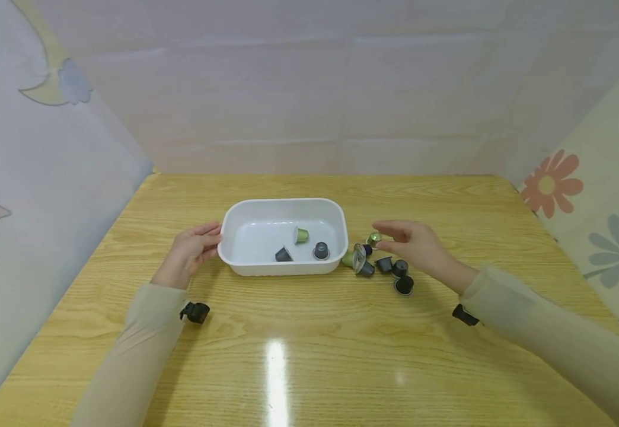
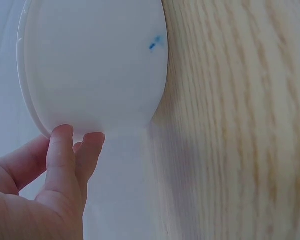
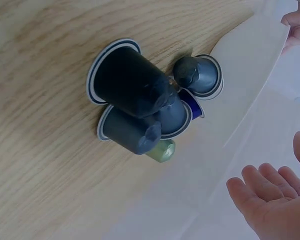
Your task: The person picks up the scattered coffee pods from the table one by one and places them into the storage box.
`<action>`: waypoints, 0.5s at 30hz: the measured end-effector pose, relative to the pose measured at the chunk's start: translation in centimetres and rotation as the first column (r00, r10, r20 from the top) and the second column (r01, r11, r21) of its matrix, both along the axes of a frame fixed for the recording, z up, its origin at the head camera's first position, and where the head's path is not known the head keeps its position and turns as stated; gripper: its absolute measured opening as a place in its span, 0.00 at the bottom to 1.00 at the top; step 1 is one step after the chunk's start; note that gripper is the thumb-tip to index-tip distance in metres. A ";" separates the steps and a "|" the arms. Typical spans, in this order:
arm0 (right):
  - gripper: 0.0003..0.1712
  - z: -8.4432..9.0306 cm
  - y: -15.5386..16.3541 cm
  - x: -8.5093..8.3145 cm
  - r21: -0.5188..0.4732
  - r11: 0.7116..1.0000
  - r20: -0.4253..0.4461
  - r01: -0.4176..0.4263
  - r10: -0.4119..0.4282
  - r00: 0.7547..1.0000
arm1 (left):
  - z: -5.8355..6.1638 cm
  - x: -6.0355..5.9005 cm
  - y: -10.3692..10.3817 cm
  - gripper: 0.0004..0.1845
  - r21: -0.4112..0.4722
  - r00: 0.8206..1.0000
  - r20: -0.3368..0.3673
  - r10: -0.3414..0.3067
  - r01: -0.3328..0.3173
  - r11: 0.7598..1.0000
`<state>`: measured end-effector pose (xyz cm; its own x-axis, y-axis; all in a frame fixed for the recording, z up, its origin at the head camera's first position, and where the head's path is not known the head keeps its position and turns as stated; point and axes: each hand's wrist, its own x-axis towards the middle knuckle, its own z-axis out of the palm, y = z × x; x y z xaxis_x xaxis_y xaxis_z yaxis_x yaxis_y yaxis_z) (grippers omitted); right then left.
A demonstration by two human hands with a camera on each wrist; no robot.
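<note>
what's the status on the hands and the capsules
Left hand open, fingers touching white tray rim. Right hand open, hovering over loose capsules beside the tray. Three capsules in tray. Nothing blocking.

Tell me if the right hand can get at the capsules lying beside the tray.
Probably yes. The right hand hovers open just above the capsules on the table, right of the tray, and nothing lies between them. The left hand touches the tray's far end.
</note>
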<state>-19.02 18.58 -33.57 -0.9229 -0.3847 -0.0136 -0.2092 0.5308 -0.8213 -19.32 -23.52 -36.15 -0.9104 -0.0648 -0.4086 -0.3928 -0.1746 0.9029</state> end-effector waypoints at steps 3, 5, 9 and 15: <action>0.28 -0.3 0.4 0.0 0.010 1.000 -0.012 0.008 -0.008 1.000 | -0.1 -0.1 0.0 0.31 0.004 1.000 0.002 0.005 -0.005 1.000; 0.28 -0.4 0.6 0.0 0.014 1.000 -0.007 0.012 -0.012 1.000 | 0.0 -0.1 0.0 0.31 0.006 1.000 0.003 0.006 -0.006 1.000; 0.29 -0.9 1.3 0.2 0.014 1.000 0.000 0.014 -0.014 1.000 | 0.0 0.0 0.0 0.31 -0.007 1.000 0.001 -0.001 0.001 1.000; 0.31 -1.5 2.4 0.8 0.023 0.999 0.011 0.031 -0.031 0.999 | -0.1 0.0 0.0 0.30 -0.006 1.000 -0.001 0.000 0.000 1.000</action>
